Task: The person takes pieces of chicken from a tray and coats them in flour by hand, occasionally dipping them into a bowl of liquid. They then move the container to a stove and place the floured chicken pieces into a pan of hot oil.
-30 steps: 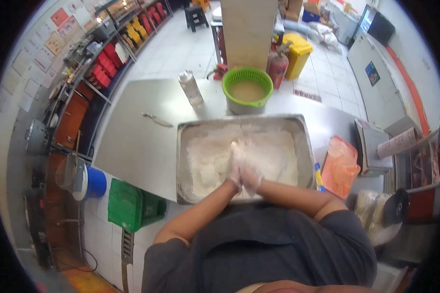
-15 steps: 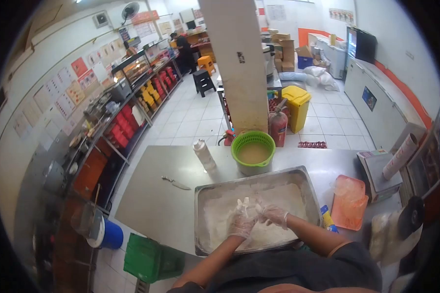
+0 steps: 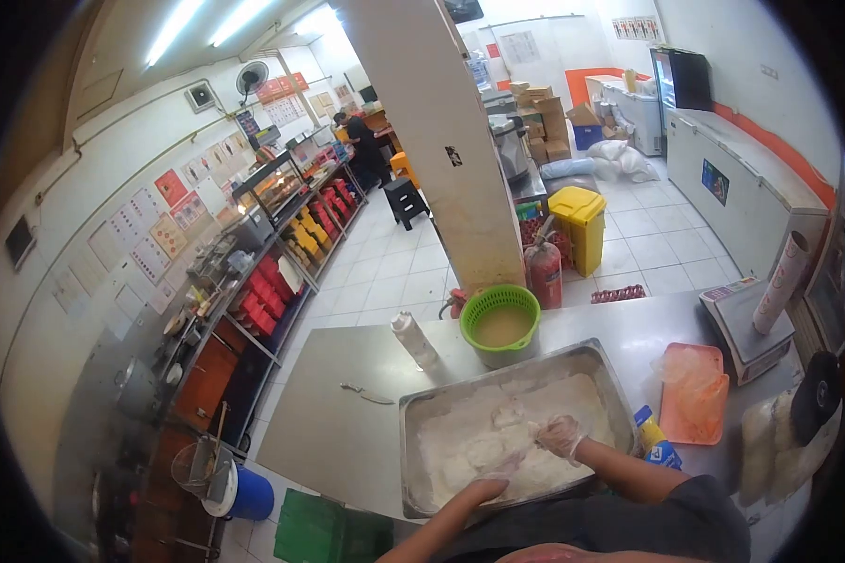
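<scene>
A large metal tray [image 3: 411, 441] full of white flour [image 3: 460, 422] sits at the near side of the steel table. My left hand [image 3: 499, 467], in a clear plastic glove, is low over the flour on the near side; its fingers blend into the white. To its right, my right hand [image 3: 560, 437], also gloved, has its fingers curled together with the tips at the flour. Whatever they grip is too small to make out. A flour-coated piece [image 3: 509, 414] lies just beyond the hands, near the tray's middle.
Behind the tray stand a green basket [image 3: 500, 305] over a tub of cloudy liquid and a white bottle [image 3: 413, 340]. A knife [image 3: 368, 394] lies left. Rightward are a blue-yellow packet [image 3: 657, 439], an orange tray [image 3: 695, 422] and a scale [image 3: 746, 328]. A person [image 3: 361, 150] stands far back.
My hands, earlier raised close together with whitened fingertips, are now lower and farther apart at the flour. A coated piece now shows beyond them. The camera view has tilted and shifted.
</scene>
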{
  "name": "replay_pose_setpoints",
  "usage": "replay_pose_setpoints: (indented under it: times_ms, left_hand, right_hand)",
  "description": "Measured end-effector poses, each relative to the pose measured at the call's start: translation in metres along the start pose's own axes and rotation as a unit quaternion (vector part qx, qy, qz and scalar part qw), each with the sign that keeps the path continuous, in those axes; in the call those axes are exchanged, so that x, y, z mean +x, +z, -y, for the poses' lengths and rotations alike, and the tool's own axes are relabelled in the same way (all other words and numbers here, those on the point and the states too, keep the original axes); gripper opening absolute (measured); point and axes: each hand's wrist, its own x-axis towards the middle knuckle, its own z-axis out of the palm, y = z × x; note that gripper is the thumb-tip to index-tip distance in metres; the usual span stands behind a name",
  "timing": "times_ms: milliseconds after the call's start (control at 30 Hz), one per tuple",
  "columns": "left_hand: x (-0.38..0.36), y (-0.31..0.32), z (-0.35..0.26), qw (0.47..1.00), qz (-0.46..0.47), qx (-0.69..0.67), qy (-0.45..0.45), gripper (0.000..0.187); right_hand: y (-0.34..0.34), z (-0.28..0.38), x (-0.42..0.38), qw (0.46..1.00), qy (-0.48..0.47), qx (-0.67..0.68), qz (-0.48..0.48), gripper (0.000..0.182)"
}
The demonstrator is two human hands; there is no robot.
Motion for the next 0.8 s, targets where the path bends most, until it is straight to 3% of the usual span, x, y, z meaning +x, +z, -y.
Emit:
replay_pose_setpoints:
  times_ms: [33, 67, 100, 133, 167, 200, 233, 267, 333, 400, 467, 500, 533, 567, 600, 633, 700, 733, 800]
  left_hand:
    - [0.007, -0.003, -0.013, 0.92, 0.065, -0.368, -0.115, 0.063]
    - [-0.001, -0.019, -0.049, 0.921, 0.063, -0.367, -0.115, 0.063]
    - [-0.018, -0.041, -0.102, 0.858, 0.039, -0.485, -0.163, 0.068]
    - [-0.028, -0.053, -0.128, 0.777, 0.014, -0.594, -0.207, 0.074]
    - [-0.031, -0.054, -0.119, 0.778, 0.011, -0.593, -0.207, 0.074]
    - [-0.034, -0.05, -0.105, 0.729, 0.056, -0.669, -0.135, 0.075]
    - [-0.034, -0.048, -0.095, 0.669, 0.1, -0.734, -0.06, 0.077]
    - [-0.033, -0.049, -0.09, 0.668, 0.098, -0.735, -0.06, 0.077]
    - [-0.036, -0.047, -0.087, 0.678, 0.138, -0.722, -0.007, 0.077]
    - [-0.039, -0.048, -0.092, 0.688, 0.13, -0.713, -0.034, 0.076]
    - [-0.045, -0.041, -0.093, 0.699, 0.121, -0.702, -0.058, 0.075]
    - [-0.043, -0.041, -0.091, 0.702, 0.113, -0.701, -0.06, 0.074]
    - [-0.041, -0.042, -0.09, 0.706, 0.104, -0.698, -0.062, 0.072]
    - [-0.041, -0.043, -0.09, 0.705, 0.102, -0.699, -0.059, 0.072]
    - [-0.043, -0.043, -0.09, 0.678, 0.109, -0.726, -0.037, 0.072]
    - [-0.042, -0.046, -0.09, 0.65, 0.117, -0.751, -0.013, 0.072]
    - [-0.044, -0.053, -0.1, 0.641, 0.11, -0.76, 0.0, 0.072]
    - [-0.046, -0.058, -0.108, 0.632, 0.104, -0.768, 0.011, 0.072]
    - [-0.051, -0.067, -0.12, 0.618, 0.109, -0.777, 0.035, 0.072]
  right_hand:
    - [-0.029, 0.038, -0.015, 0.998, 0.005, -0.059, -0.016, 0.038]
    - [-0.044, 0.059, -0.022, 0.992, 0.011, -0.118, -0.032, 0.039]
    - [-0.043, 0.056, -0.019, 0.992, 0.008, -0.118, -0.033, 0.039]
    - [-0.037, 0.05, -0.013, 0.995, -0.036, -0.032, -0.088, 0.042]
    - [-0.03, 0.042, -0.007, 0.985, -0.08, 0.055, -0.142, 0.044]
    - [-0.021, 0.028, -0.004, 0.985, -0.083, 0.056, -0.14, 0.044]
    - [-0.011, 0.012, -0.002, 0.993, -0.051, 0.101, -0.02, 0.047]
    - [-0.005, -0.001, 0.002, 0.984, -0.018, 0.143, 0.101, 0.05]
    - [0.0, -0.009, 0.009, 0.99, -0.003, 0.075, 0.12, 0.043]
    - [0.009, -0.013, 0.0, 0.989, 0.016, 0.008, 0.15, 0.037]
    - [-0.025, 0.028, -0.017, 0.958, 0.129, 0.234, 0.105, 0.053]
    - [-0.05, 0.056, -0.028, 0.959, 0.126, 0.233, 0.099, 0.047]
    - [-0.049, 0.046, -0.023, 0.96, 0.124, 0.23, 0.101, 0.047]
    - [-0.044, 0.027, -0.016, 0.979, 0.063, 0.175, 0.079, 0.044]
    - [-0.042, 0.019, -0.013, 0.991, 0.002, 0.12, 0.056, 0.042]
    - [-0.039, 0.014, -0.008, 0.992, 0.001, 0.117, 0.056, 0.042]
    - [-0.037, 0.008, -0.003, 0.988, 0.086, 0.119, 0.039, 0.037]
    - [-0.039, 0.014, -0.004, 0.989, 0.084, 0.115, 0.039, 0.037]
    - [-0.039, 0.031, -0.01, 0.971, 0.122, 0.203, 0.025, 0.039]
